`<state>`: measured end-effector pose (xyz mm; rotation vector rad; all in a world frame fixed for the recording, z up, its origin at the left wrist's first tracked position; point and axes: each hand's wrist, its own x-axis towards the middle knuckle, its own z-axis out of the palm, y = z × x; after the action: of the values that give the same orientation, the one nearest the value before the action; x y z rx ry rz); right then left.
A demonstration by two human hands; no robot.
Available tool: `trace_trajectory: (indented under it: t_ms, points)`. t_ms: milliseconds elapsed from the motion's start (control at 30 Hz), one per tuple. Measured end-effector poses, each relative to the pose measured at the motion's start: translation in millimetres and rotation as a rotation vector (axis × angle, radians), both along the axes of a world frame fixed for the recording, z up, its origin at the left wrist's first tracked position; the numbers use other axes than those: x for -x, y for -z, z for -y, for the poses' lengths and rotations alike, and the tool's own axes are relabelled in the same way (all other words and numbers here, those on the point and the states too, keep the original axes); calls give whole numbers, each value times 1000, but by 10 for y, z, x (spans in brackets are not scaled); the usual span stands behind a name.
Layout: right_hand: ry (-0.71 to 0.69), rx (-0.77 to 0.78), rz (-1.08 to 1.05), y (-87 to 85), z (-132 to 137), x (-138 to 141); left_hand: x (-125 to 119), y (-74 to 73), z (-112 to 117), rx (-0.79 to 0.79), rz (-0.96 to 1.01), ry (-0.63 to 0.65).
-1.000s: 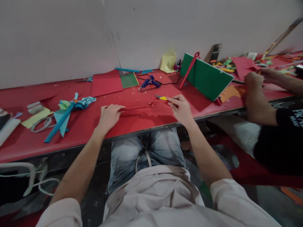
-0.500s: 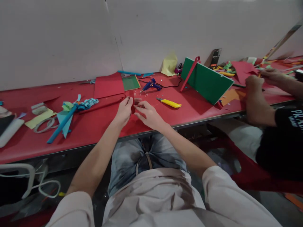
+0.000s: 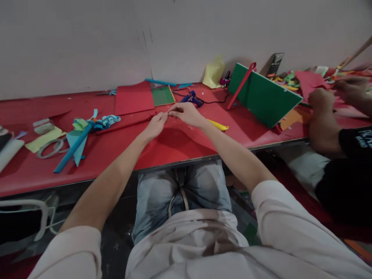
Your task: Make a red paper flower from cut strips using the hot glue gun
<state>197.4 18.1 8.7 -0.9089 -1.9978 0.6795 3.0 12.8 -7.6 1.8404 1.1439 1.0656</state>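
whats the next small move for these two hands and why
Probably ease the left hand and right hand slightly toward the near side of the red table, kept together: they meet over something too small to make out, and the blue glue gun shows just beyond the right hand, partly hidden.

From where I stand I count two hands on the nearer worker, one left hand [image 3: 156,126] and one right hand [image 3: 186,113], and two more on the co-worker [image 3: 321,99]. There's one hot-glue gun [image 3: 192,99], one yellow-handled cutter [image 3: 219,125], one green board [image 3: 263,97], one phone [image 3: 275,65], one slim red stick [image 3: 124,126] and one looped red strip [image 3: 240,87]. Of pale yellow papers [image 3: 214,73] I see two; of blue tubes [image 3: 72,150], two, one thick, one thin. The grey rings [image 3: 41,153] overlap too much to number, and the scraps [image 3: 290,78] are too jumbled.
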Motion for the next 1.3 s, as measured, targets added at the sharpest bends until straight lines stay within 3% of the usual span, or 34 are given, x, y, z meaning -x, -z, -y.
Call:
trace_trajectory:
  t_ms: [167, 233, 300, 333, 400, 500, 600, 667, 800, 867, 967, 1067, 1300]
  points:
    - [42, -65, -21, 38, -95, -103, -5, -88, -78, 41, 12, 63]
    - [222, -98, -53, 46, -188, -270, -20, -110, -58, 73, 15, 77]
    - [532, -75, -69, 60, -300, -476, -49, -121, -29, 141, 55, 71]
    - [637, -43, -1, 72, -355, -572, -68, -128, -18, 191, 97, 61]
    - [701, -33, 241, 107, -456, -704, -111, -154, -17, 300, 209, 32]
    - [670, -54, 353, 176, -586, -721, -165, -213, -73, 405, 359, -5]
    - [646, 21, 414, 255, -730, -679, -174, -239, -168, 456, 427, -22]
    - [604, 55, 412, 317, -826, -727, -152, -208, -225, 484, 460, -18]
    - [553, -52, 237, 422, -897, -987, -78, -65, -267, 480, 525, -4]
    - [567, -87, 106, 421, -836, -1090, -46, 4, -251, 424, 488, 21]
    - [443, -112, -42, 334, -645, -1103, -20, 74, -197, 387, 421, 52]
    - [356, -77, -52, 210, -402, -1006, -18, 92, -133, 434, 401, 48]
    - [390, -99, 60, 77, -33, -910, -39, -6, -38, 475, 384, 11]
